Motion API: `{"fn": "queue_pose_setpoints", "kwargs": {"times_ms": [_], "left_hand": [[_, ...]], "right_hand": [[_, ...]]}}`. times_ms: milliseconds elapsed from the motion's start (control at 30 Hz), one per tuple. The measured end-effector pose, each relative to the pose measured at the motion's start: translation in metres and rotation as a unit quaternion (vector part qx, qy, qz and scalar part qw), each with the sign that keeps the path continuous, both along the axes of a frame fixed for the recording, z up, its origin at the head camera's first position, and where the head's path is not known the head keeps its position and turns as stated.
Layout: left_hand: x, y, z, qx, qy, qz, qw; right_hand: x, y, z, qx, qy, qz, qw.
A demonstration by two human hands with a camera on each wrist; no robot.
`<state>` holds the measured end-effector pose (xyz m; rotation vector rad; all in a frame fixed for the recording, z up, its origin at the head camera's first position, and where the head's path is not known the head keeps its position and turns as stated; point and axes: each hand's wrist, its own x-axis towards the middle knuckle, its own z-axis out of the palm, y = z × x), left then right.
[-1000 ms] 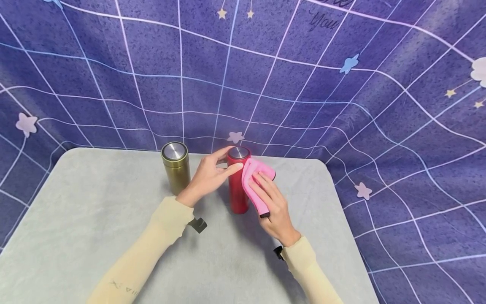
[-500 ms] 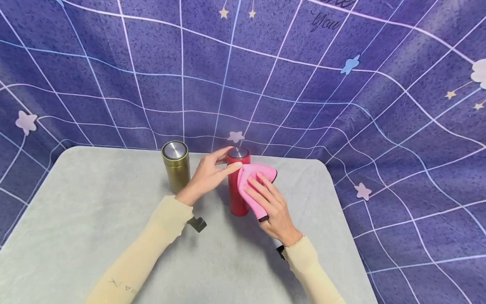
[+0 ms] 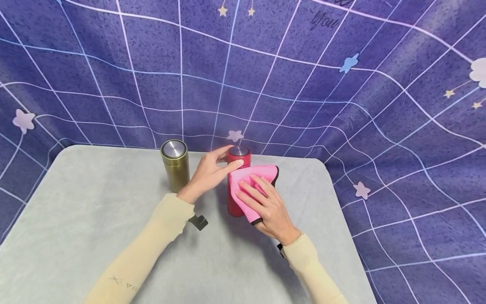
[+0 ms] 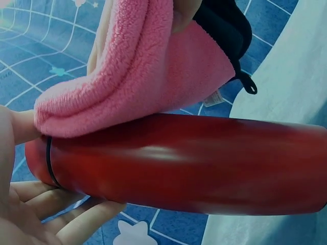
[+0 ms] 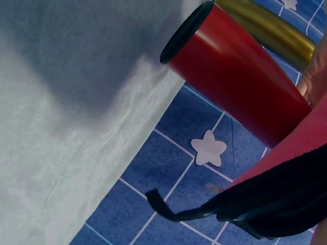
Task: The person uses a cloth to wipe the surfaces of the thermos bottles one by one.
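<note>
My left hand [image 3: 206, 174] grips a red thermos flask [image 3: 233, 207] near its top, thumb on the near side and fingers behind. The dark base of the flask shows in the right wrist view, so it appears held off the table. My right hand [image 3: 270, 207] holds a folded pink cloth [image 3: 262, 171] with dark edging, pressed against the front and right side of the flask. In the left wrist view the fluffy cloth [image 4: 138, 76] lies along the flask's upper body [image 4: 204, 163], close to the left thumb. The cloth hides the flask's middle in the head view.
An olive-gold thermos flask [image 3: 177, 173] with a silver lid top stands upright left of my left hand. A grey-covered table [image 3: 95, 202] lies beneath, its back edge against a purple-blue curtain [image 3: 152, 84] with grid lines and stars.
My right hand has slid the pink cloth leftward and slightly down, from the red flask's right side across its front. My left hand keeps its grip near the top.
</note>
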<state>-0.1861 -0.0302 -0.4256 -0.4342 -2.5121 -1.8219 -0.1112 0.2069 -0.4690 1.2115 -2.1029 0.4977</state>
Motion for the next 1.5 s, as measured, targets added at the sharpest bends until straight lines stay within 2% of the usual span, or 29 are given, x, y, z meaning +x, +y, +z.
{"fn": "queue_pose_setpoints", "kwargs": {"times_ms": [433, 700, 1067, 1500], "left_hand": [[-0.003, 0.002, 0.001, -0.013, -0.007, 0.014, 0.9998], [-0.005, 0.002, 0.003, -0.038, -0.021, 0.016, 0.9989], [-0.009, 0.0, 0.006, -0.06, -0.009, 0.017, 0.998], [-0.01, -0.003, 0.009, -0.058, -0.002, 0.016, 0.9982]], "right_hand": [[0.001, -0.004, -0.002, 0.043, 0.007, -0.001, 0.999], [0.008, -0.006, -0.015, 0.064, 0.003, -0.001, 0.998], [0.021, -0.01, -0.028, 0.104, -0.018, -0.007, 0.994], [0.038, -0.01, -0.051, 0.155, -0.047, -0.014, 0.987]]}}
